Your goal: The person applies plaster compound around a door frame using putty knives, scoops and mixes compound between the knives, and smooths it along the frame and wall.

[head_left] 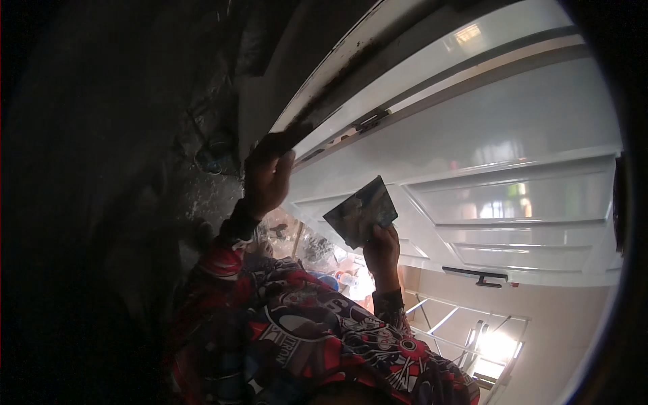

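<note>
Two sleeves: both belong to the patterned shirt, nearest the camera, each leading up to a bare hand.
Right hand: fingers closed in a pinch, thumb on one face, holding the dark sheet by its lower right corner.
Dark sheet: up and to the left of the right fingers, most of it free of them; roughly four-sided, its longer way slanting from lower left to upper right.
Left hand: at the lower end of the pale strip, thumb apart from the fingers; shadow hides the fingertips, so I cannot tell how far open they are or whether they grip.
Nearer hand: the right, which has the sheet; the left is apart from it, up and to the left.
White door: behind the sheet in this view, stretching right; whether the two touch, I cannot tell.
Slant: the sheet's longer way runs roughly along the pale strip's own line.
Door handle: dark, farther right, well apart from both hands.
Metal frame: beyond, beside a bright window.
</note>
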A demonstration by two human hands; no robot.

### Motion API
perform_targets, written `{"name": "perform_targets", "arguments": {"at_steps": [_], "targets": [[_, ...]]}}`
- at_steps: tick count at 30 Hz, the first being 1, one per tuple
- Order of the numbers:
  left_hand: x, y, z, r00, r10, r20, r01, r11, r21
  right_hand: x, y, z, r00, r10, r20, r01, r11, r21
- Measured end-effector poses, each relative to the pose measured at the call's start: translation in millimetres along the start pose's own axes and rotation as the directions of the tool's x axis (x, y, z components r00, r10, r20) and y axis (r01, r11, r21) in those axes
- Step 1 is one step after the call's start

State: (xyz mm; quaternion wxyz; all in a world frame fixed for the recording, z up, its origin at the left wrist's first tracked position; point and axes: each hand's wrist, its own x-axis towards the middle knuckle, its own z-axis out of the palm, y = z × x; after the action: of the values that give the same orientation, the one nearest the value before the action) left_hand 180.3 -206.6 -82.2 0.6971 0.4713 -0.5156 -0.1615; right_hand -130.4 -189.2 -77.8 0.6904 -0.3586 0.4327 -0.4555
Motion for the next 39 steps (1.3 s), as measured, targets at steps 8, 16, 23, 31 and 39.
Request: {"name": "perform_targets", "arguments": {"at_steps": [8,16,23,31,39], "targets": [[-30.8,25.1,-41.5,0.913,-0.277,0.301,0.256,0.961,0.109,29.0,-18.6,39.5,0.825,-0.258,0.503,0.525,0.017,-0.851],[-30.2,14.5,-23.6,0.861,0.167,0.480,-0.244,0.964,0.104,31.0,-22.6,68.2,0.994,-0.055,0.090,0.069,0.984,-0.162],[-23.1,34.1,-25.5,0.833,0.140,0.534,-0.306,0.922,0.235,33.5,-18.7,73.3,0.995,-0.072,0.069,0.083,0.983,-0.164],[-26.9,36.0,-16.7,0.812,0.082,0.578,-0.268,0.932,0.243,42.3,-13.1,76.5,0.988,-0.155,0.024,0.156,0.958,-0.241],[-41.3,26.8,-5.9,0.782,-0.047,0.621,-0.129,0.963,0.235,40.4,-10.9,76.4,0.991,-0.137,-0.002,0.127,0.926,-0.356]]}}
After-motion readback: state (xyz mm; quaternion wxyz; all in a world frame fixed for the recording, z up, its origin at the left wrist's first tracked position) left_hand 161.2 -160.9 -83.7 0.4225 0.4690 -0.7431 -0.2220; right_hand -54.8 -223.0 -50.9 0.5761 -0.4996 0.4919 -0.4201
